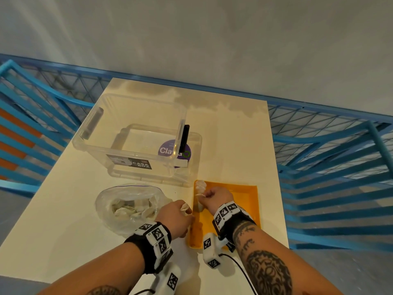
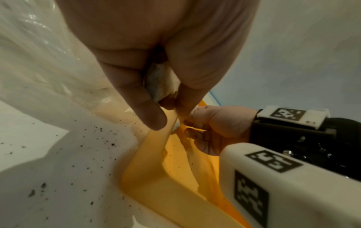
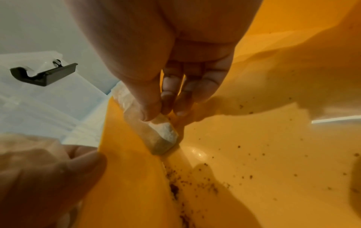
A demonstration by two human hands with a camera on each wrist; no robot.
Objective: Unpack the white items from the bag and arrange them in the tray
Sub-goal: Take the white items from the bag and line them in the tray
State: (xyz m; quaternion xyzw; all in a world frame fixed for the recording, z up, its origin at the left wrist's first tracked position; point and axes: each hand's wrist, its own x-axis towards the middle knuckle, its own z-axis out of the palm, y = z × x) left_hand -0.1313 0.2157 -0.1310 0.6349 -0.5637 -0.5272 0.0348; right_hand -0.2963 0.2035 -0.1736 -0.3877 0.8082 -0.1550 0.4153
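Working over the left edge of the yellow tray, near-right on the cream table. Right hand reaching into the tray, fingers pinching a white item and holding it right against the tray's left wall, low by the floor. Left hand hovering just left of the tray rim, fingers curled round another white item. Sitting in the tray's far-left corner already: a small stack of white items, leaning on the wall. Lying just left of the hands: the clear plastic bag, mouth open, still holding a heap of the white pieces. Scattered around on the tray floor and on the table near the bag: dark crumbs. Standing farther back on the table: a clear storage box with a black clip on its right side and a purple sticker. Running round the table, behind and on both sides: blue railing.
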